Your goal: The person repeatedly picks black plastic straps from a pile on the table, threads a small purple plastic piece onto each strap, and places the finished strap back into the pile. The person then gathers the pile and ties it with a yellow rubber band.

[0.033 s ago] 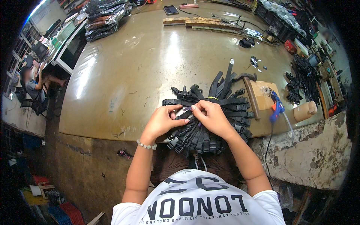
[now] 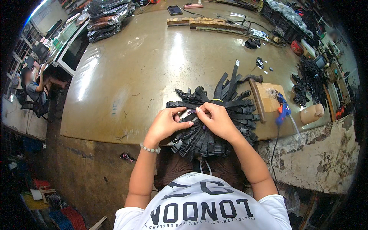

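Note:
A fanned-out bundle of black webbing straps (image 2: 209, 142) with plastic buckles lies at the near edge of the table, right in front of me. Over its left side, my left hand (image 2: 165, 123) is closed, thumb and fingers around one of the straps. My right hand (image 2: 217, 119) pinches the same strap close to the left fingertips. Between the hands shows a small whitish and purple strip (image 2: 190, 112), too small to make out; the fingers partly cover it. A yellow tie (image 2: 217, 100) shows at the top of the bundle.
To the right lie a hammer (image 2: 257, 100), a cardboard piece (image 2: 267, 100), a blue glue gun (image 2: 283, 112) with its cord and a tan cylinder (image 2: 311, 114). Wooden slats (image 2: 207, 23), a phone (image 2: 174, 10) and plastic-wrapped stacks (image 2: 107, 21) lie farther off. A person (image 2: 35, 90) sits at far left.

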